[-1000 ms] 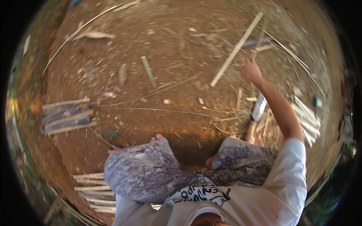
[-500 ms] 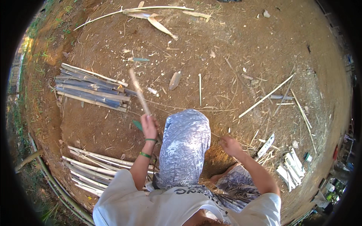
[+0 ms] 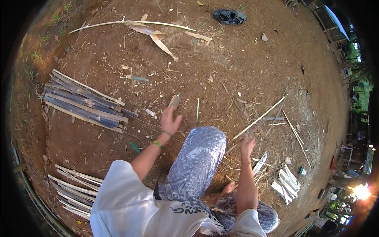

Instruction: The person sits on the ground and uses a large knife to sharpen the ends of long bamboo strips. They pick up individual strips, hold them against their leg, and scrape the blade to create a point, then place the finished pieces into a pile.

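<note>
- Your left hand (image 3: 170, 121), fingers spread, is by the short brown wood piece (image 3: 174, 100), left of centre on the ground (image 3: 252, 67); a loose grip could drop it.
- I can't tell whether your right hand (image 3: 247, 147) holds anything; drifting right might cut it on the knife blade (image 3: 259, 164).

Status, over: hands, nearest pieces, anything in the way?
Left hand open by brown flat piece, contact unclear. Right hand near long pale strip, grip unclear. Trousered knee between the hands.
</note>
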The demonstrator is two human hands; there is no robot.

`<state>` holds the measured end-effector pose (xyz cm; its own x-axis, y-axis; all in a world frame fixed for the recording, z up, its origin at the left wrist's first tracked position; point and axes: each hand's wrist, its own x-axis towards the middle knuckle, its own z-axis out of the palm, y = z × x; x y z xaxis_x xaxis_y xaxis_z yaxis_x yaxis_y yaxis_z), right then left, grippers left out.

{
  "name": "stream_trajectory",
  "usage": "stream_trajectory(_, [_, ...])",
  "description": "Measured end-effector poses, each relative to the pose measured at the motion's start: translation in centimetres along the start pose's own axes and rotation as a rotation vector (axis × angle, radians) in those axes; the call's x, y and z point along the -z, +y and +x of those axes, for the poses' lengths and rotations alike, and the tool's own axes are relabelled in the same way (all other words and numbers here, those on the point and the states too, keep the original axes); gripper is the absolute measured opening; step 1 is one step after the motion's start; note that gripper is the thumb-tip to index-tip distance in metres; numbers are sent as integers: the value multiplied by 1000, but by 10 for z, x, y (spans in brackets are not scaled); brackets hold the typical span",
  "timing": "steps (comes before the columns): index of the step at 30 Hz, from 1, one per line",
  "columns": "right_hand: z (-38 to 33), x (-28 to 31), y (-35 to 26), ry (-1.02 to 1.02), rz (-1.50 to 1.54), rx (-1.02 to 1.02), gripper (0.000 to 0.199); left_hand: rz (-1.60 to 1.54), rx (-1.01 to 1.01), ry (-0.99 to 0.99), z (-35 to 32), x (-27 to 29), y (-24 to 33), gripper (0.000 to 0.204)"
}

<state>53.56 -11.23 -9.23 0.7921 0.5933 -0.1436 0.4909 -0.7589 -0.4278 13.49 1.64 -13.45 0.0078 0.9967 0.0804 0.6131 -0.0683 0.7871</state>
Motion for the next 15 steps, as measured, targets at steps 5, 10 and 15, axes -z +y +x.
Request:
stream_trajectory(5, [29,44,-12,-320,-337,111,58,266,176,-91,-104,107,-79,68])
stream_trajectory(10, [68,11,-88,-510,-316,361,49,611,492,-334,-137,135,-84,89])
stream_trajectory(15, [68,-63,-243,-578,-411,727,45,635,618,-460,-127,130,-77,104])
